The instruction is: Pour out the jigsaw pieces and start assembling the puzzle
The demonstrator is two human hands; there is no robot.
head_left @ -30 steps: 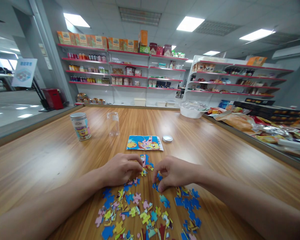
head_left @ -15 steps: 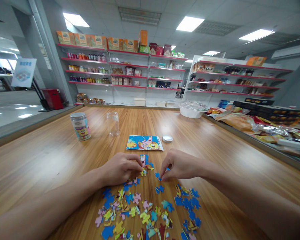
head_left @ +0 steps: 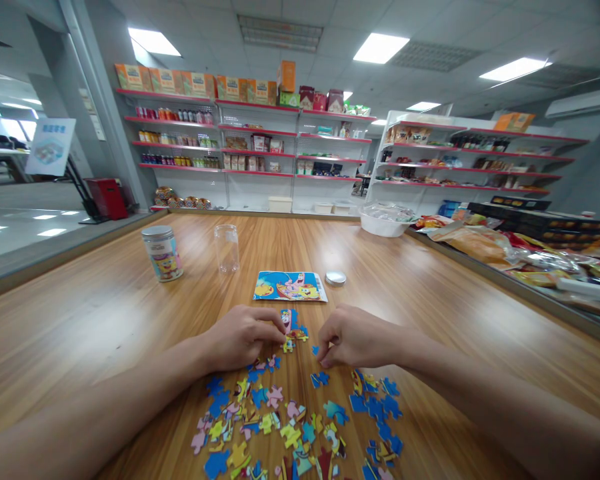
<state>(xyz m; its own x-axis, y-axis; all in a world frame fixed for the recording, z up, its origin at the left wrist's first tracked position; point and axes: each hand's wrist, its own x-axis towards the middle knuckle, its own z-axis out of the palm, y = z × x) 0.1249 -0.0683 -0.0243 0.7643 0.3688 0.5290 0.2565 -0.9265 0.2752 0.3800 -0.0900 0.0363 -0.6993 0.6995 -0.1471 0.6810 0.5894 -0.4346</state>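
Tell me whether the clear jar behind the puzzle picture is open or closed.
Open. The clear jar stands upright with no lid on top and looks empty; a round metal lid lies apart on the table, right of the picture card.

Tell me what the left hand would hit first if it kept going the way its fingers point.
The left hand points right, so probably the small joined cluster of puzzle pieces at its fingertips, then the right hand; depth is uncertain.

You're looking at bare wooden table (head_left: pixel 105 313) out to both sides, so there's room to slide either way. Loose puzzle pieces (head_left: pixel 290 420) are crowding the near middle. Ahead, the picture card (head_left: pixel 290 286) and metal lid (head_left: pixel 335 278) are sitting just beyond, with the printed can (head_left: pixel 163 253) and clear jar (head_left: pixel 227 247) standing farther back left.
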